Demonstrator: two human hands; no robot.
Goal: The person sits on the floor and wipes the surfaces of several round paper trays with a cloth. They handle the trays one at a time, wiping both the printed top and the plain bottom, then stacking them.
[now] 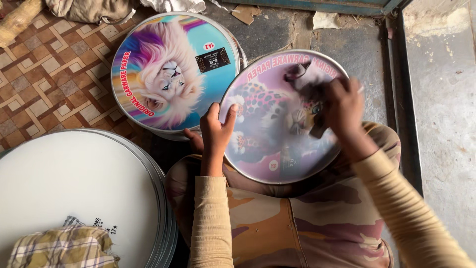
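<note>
Material: thin printed film stretched taut in a metal hoop; round drum skin [277, 124] with a leopard picture on lilac ground
Position: tilted across the lap, resting on camouflage trousers [307, 223], just beside a second printed skin
Handling: likely light, stiff at the rim, springy and easily dented at the middle; glossy face probably slippery
Hold points: metal hoop, at opposite edges; film itself best left unpressed
Left hand [215, 130]: grasping the near-left rim, thumb on the face, fingers curled under
Right hand [344, 106]: clenched on a small dark cloth [305, 79], pressed to the upper right of the face; blurred, so exact grip hard to tell
Neighbour: lion-print skin [171, 72], blue and pink, lying flat on the floor, touching or slightly under the held one
Further: stack of plain white skins [84, 188] at lower left, with a checked cloth [62, 248] on top
Floor: patterned tiles [44, 74] at left, bare grey concrete [441, 99] at right
</note>
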